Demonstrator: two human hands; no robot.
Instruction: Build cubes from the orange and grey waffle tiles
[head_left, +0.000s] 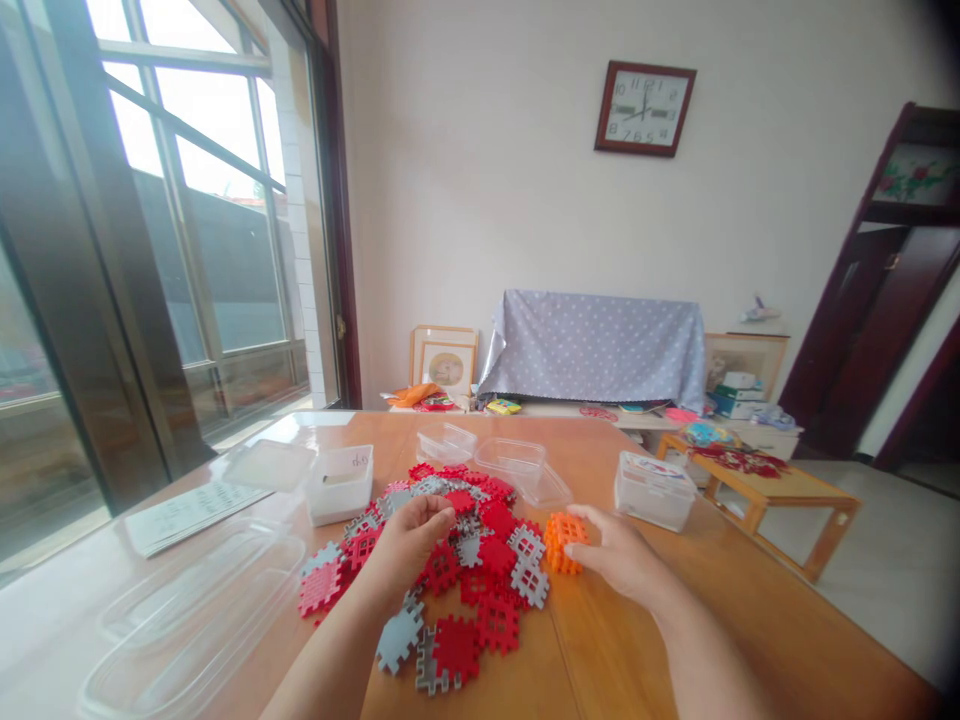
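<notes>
Fingers of my right hand (616,550) wrap round a stack of orange interlocking tiles (564,543) at the right side of a pile, thumb on the near side and fingers behind. Over the middle of the pile is my left hand (417,535), its fingers curled and thumb pressed against them; whether anything is between them is hidden. Below and around it lie many red and grey notched plastic tiles, some solid and some with window-like holes. A red tile (456,648) and a light grey tile (400,636) lie at the near edge, partly by my left forearm.
Clear plastic lids (191,620) lie at the left by a paper sheet (195,512). A white tub (340,485) stands left of the pile. Clear containers (511,458) sit behind it, and a lidded box (655,490) at the right.
</notes>
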